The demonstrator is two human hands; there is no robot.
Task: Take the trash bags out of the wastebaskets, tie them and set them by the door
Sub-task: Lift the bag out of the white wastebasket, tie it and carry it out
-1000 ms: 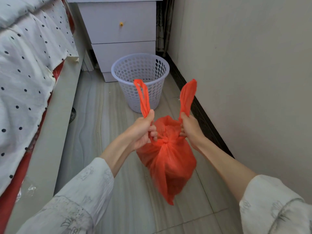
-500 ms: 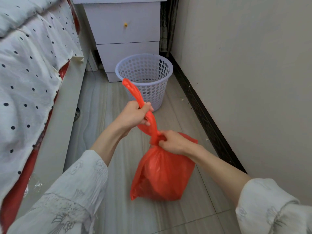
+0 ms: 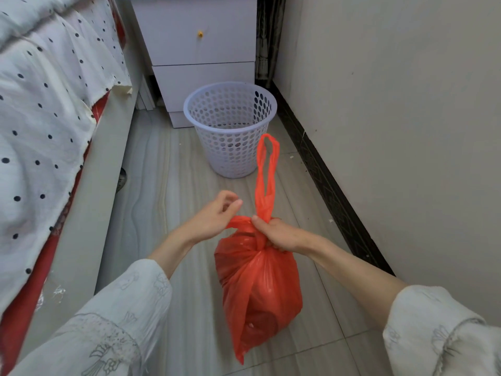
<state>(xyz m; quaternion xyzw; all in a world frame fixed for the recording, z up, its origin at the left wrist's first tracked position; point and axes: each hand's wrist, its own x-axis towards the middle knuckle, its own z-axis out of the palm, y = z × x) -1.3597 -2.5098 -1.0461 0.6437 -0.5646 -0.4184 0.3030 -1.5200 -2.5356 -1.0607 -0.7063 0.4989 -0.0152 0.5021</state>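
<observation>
Both hands grip crinkled orange plastic bag (image 3: 257, 289), seemingly knotted.

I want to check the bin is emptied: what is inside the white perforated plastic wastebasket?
The white perforated plastic wastebasket shows no liner and looks empty. Its near wall covers part of the bottom, so small scraps there cannot be excluded.

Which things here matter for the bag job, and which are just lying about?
In the job:
red bag, out and being tied
its handle loop
right hand, gripping the neck
left hand, on the other handle
wastebasket, no bag in it

Just there:
nightstand
bed with dotted sheet
wall
</observation>
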